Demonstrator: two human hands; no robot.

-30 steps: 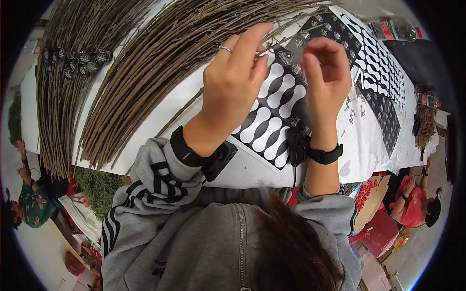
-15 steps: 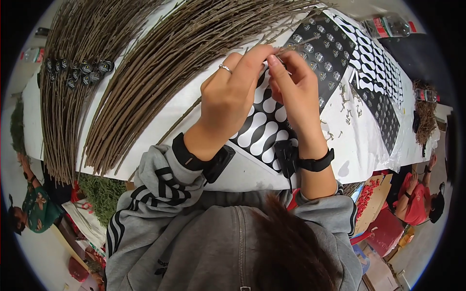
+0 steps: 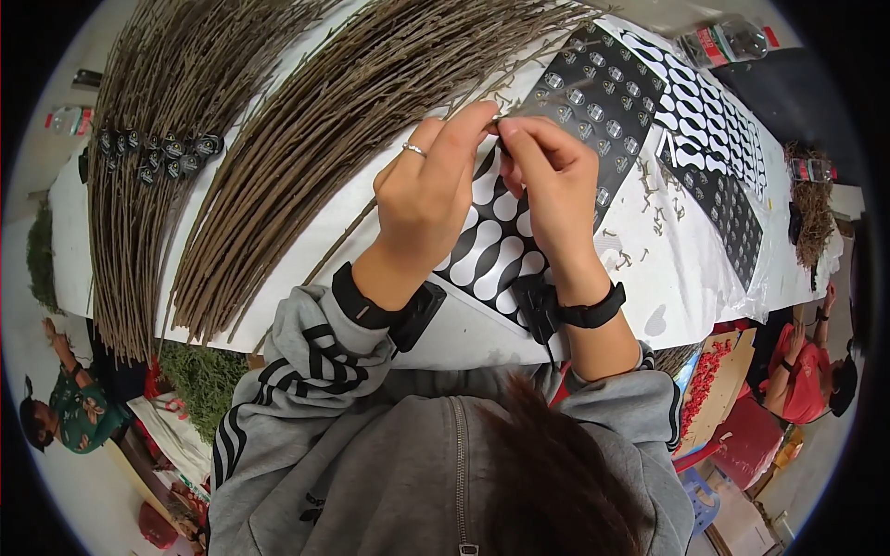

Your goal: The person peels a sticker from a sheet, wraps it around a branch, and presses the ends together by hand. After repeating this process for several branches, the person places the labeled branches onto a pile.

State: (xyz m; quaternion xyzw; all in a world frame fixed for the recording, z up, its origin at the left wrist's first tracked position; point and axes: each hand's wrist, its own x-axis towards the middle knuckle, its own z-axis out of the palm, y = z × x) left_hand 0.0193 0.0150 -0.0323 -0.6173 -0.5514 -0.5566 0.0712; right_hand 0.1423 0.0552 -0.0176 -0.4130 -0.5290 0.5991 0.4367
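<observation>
My left hand (image 3: 419, 196), with a ring on one finger, is closed on a thin brown twig (image 3: 345, 239) that slants up from the lower left. My right hand (image 3: 551, 174) pinches at the same spot, its fingertips meeting those of the left. Something small and dark shows between the fingertips; its kind is too small to make out. Under my hands lies a black sheet with white dumbbell-shaped stickers (image 3: 481, 258). Beyond the right hand is a black sheet printed with small round emblems (image 3: 593, 104).
A large bundle of bare twigs (image 3: 297, 176) lies to the left. Farther left, another bundle (image 3: 125, 250) carries black round tags (image 3: 171, 153). More sticker sheets (image 3: 709, 120), twig scraps (image 3: 656, 204) and a plastic bottle (image 3: 728, 42) are on the right. Two other people sit farther off at either side.
Both hands have shifted slightly left, still together at the fingertips on the twig. The whole view has shifted a little too.
</observation>
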